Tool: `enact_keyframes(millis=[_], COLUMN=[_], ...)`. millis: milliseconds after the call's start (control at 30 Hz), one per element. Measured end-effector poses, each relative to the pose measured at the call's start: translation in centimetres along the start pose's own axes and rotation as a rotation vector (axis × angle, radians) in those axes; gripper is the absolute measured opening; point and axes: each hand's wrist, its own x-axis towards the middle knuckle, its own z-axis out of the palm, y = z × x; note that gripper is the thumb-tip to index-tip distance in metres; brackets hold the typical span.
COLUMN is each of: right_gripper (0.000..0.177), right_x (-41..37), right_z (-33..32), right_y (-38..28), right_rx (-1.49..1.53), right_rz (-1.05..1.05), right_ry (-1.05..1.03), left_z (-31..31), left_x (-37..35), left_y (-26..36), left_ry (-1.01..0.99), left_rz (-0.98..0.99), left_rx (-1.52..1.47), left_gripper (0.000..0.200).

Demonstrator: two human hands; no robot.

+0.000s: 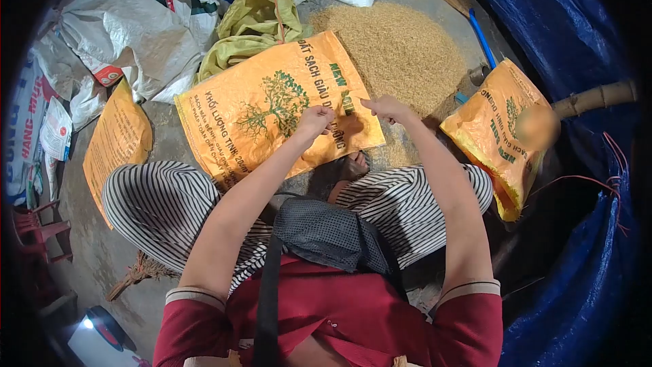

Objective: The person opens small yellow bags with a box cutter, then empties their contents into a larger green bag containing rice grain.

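Note:
A large orange printed sack (231,105) lies flat on the floor in front of my crossed legs. Over its right part is my left hand (316,122), its fingers pinched together; whatever they hold is too small to name. My right hand (388,109) is above the sack's right edge, fingers curled, with the index finger and thumb toward the left hand. Any thing between its fingers cannot be made out. The two hands are a short gap apart. Behind the sack spreads a heap of brown grain-like husks (407,54).
Another orange sack (492,119) stands at the right by a bamboo pole (594,100) and blue tarpaulin (570,20). An orange sack (121,143) lies left. White sacks (129,27) and a green sack (255,17) are piled at the upper left. A blue handle (482,37) lies behind the heap.

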Motion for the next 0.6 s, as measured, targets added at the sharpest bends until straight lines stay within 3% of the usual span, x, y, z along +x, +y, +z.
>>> enact_keyframes(millis=[67,167,367,467,600], right_gripper=[0.067,0.066,0.065,0.069,0.07], right_x=[0.8,0.8,3.1,5.1,6.0], right_z=[0.4,0.5,-0.3,0.7,0.5], right_y=[0.0,0.3,1.0,2.4,2.7], right_rx=[-0.376,-0.464,-0.487,-0.443,-0.434], right_rz=[-0.065,-0.084,0.026,-0.119,-0.061], right_ry=[0.114,0.209,0.105,0.202,0.162], left_z=[0.1,0.0,-0.4,-0.6,-0.9], left_x=[0.0,0.0,0.1,0.0,0.0], left_y=[-0.1,-0.4,-0.9,-0.9,-1.1], left_ry=[-0.001,-0.004,-0.014,0.003,0.002], left_rz=[0.003,-0.003,-0.044,-0.058,-0.04], left_rx=[-0.006,-0.019,-0.038,-0.032,-0.033], left_gripper=[0.02,0.02,0.023,0.022,0.019])
